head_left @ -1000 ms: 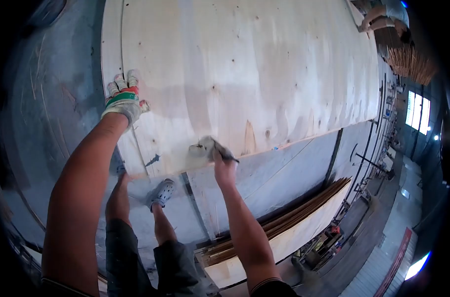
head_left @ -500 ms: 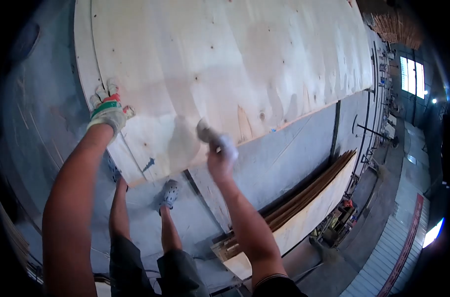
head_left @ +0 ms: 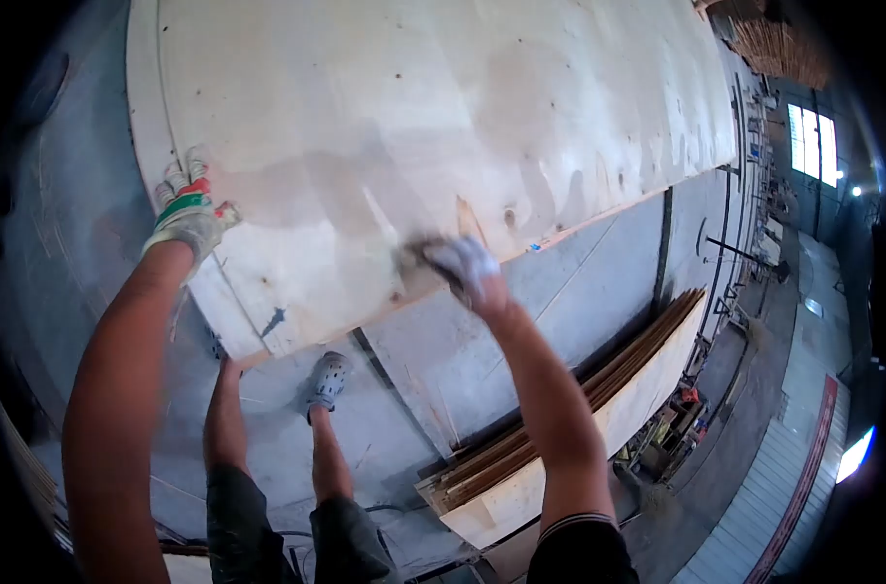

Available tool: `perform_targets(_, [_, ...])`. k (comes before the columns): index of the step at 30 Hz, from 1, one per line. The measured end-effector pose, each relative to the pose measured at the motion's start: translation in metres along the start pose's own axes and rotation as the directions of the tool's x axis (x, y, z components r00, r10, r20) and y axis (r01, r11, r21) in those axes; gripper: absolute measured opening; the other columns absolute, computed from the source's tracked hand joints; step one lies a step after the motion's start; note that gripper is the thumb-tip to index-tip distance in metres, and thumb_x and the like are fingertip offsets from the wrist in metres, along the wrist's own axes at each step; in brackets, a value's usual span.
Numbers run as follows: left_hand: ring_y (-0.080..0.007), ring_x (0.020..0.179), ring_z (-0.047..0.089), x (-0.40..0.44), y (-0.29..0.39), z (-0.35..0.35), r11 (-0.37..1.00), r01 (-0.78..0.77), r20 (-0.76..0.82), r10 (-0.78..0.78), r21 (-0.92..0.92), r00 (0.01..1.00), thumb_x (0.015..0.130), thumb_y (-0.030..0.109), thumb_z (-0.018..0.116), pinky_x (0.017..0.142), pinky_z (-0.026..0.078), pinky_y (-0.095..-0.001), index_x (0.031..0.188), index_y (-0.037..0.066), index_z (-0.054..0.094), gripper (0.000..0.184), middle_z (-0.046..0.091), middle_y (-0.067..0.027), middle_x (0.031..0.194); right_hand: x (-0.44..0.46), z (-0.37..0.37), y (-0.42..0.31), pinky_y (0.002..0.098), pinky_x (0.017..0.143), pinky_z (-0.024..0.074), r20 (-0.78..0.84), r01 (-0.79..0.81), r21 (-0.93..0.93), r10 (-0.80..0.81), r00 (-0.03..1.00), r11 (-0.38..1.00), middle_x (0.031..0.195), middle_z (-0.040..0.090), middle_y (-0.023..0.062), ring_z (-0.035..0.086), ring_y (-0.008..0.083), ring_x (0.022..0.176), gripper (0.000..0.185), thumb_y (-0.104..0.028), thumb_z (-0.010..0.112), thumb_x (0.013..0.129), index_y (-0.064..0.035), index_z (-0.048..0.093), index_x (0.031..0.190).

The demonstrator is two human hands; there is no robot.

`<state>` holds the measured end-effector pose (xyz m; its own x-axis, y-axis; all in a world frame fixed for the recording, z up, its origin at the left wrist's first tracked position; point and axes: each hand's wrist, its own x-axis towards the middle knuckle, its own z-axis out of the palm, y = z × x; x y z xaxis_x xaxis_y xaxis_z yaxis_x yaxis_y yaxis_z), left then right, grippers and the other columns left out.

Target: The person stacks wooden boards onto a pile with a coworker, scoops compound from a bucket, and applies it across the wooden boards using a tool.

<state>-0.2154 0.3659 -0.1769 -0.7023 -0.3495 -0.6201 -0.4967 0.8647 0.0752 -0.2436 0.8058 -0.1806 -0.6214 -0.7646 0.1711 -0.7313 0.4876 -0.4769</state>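
At the near end of a large pale plywood sheet point(head_left: 365, 97), viewed through the head camera from my remote seat, I see two bare forearms reaching forward over dark shorts point(head_left: 237, 516). A grey perforated clog point(head_left: 328, 378) stands on the grey floor point(head_left: 433, 365) beside the sheet's near edge.

The person's right hand point(head_left: 472, 268), in a whitish glove and blurred, is at that edge. Its fingers look curled closed around a dark, flattish hand tool point(head_left: 424, 253), which appears to meet the wood; the blur hides its exact shape. The left hand point(head_left: 188, 204), in a white knit glove banded green and red, lies with fingers spread and palm down on the sheet's left margin, across a long seam, grasping nothing I can make out.

I judge the work partway along. Greyish, damp-looking patches cross the middle of the sheet, with paler wood between them; I cannot tell which marks come from the tool and which are natural. A small blue-grey smear point(head_left: 276, 321) remains near the near left corner.

Beyond, to the right, sits a stack of brown-edged sheets point(head_left: 599, 428); farthest off, a bright window point(head_left: 813, 146).
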Motion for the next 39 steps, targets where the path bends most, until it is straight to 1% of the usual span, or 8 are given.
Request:
perform_targets(7, [-0.0495,0.145,0.011,0.007,-0.003,0.01,0.997,-0.051,-0.052,0.053,0.052,0.997,0.086,0.039,0.068,0.118,0.02,-0.0506,0.156,0.01,0.009,0.096,0.012,-0.0277,0.158,-0.017,0.022,-0.104,0.0401,0.084,0.0506,0.013,-0.7,0.092,0.702,0.712,0.708,0.102,0.065,0.0156,0.061,0.0332,0.088,0.029,-0.002,0.063,0.081,-0.0068,0.067,0.11])
perform_targets(9, [-0.0494,0.145,0.01,0.015,-0.002,0.013,0.989,-0.041,-0.051,0.048,0.145,0.998,0.088,0.04,0.066,0.118,0.021,-0.0505,0.156,0.011,0.008,0.095,0.009,-0.0282,0.159,-0.021,0.007,-0.074,0.0375,0.082,0.0525,-0.369,-0.658,0.248,0.698,0.614,0.711,0.098,0.066,0.0177,0.065,0.0317,0.089,0.024,-0.004,0.064,0.083,-0.0043,0.066,0.107])
perform_targets(12, [-0.0491,0.146,0.009,0.007,-0.002,0.008,0.999,0.016,-0.012,-0.015,0.034,1.0,0.088,0.041,0.065,0.119,0.02,-0.0499,0.156,0.012,0.008,0.093,0.006,-0.0276,0.16,-0.024,-0.034,-0.023,0.0358,0.084,0.052,-0.085,-0.631,0.735,0.957,0.276,0.248,0.102,0.069,0.0171,0.067,0.0282,0.09,0.025,-0.006,0.064,0.084,-0.0047,0.069,0.109])
perform_targets(17, [-0.0477,0.147,0.009,0.007,-0.001,0.012,1.0,0.007,-0.031,-0.006,0.012,0.999,0.089,0.039,0.065,0.119,0.019,-0.0485,0.156,0.012,0.008,0.092,0.006,-0.025,0.161,-0.019,-0.03,0.031,0.0375,0.083,0.0523,-0.234,-0.859,0.275,0.896,0.376,0.432,0.105,0.068,0.0162,0.066,0.0321,0.093,0.03,-0.005,0.064,0.083,-0.0072,0.068,0.112])
perform_targets(20, [-0.0468,0.147,0.008,0.003,-0.001,0.012,1.0,0.001,-0.034,-0.001,-0.014,0.999,0.089,0.038,0.064,0.119,0.018,-0.0476,0.156,0.013,0.008,0.091,0.006,-0.0235,0.161,-0.055,-0.012,0.013,0.045,0.08,0.0515,-0.271,-0.515,-0.152,0.465,0.843,0.844,0.101,0.063,0.0145,0.06,0.0378,0.095,0.035,-0.003,0.062,0.076,-0.0127,0.068,0.109])
perform_targets(23, [-0.0459,0.147,0.008,0.001,0.0,0.007,0.999,0.002,-0.028,-0.003,-0.047,1.0,0.09,0.038,0.063,0.12,0.018,-0.0468,0.157,0.013,0.008,0.09,0.006,-0.022,0.162,-0.058,-0.024,-0.033,0.0425,0.076,0.0517,0.034,-0.713,0.165,0.718,0.695,0.682,0.092,0.063,0.0173,0.062,0.0377,0.088,0.027,-0.003,0.062,0.079,-0.0109,0.071,0.103])
perform_targets(29, [-0.0412,0.149,0.009,0.015,-0.008,0.015,0.986,-0.042,-0.033,0.048,0.16,0.998,0.089,0.039,0.062,0.121,0.015,-0.0448,0.155,0.007,0.015,0.086,0.009,-0.0213,0.162,-0.059,-0.068,-0.021,0.0321,0.089,0.0458,-0.236,-0.621,0.756,0.971,0.037,0.207,0.106,0.065,0.0089,0.057,0.0175,0.098,0.034,-0.019,0.063,0.091,0.0069,0.063,0.113])
perform_targets(39, [-0.0533,0.144,0.011,-0.013,0.009,-0.021,0.999,0.002,0.035,0.0,-0.048,0.999,0.086,0.046,0.067,0.118,0.019,-0.0529,0.156,0.009,0.008,0.098,0.009,-0.0316,0.157,-0.024,0.046,-0.191,0.0405,0.092,0.0449,0.224,-0.812,0.584,0.966,0.128,-0.028,0.11,0.067,0.0197,0.062,0.0286,0.103,0.04,-0.029,0.064,0.094,0.0052,0.064,0.113])
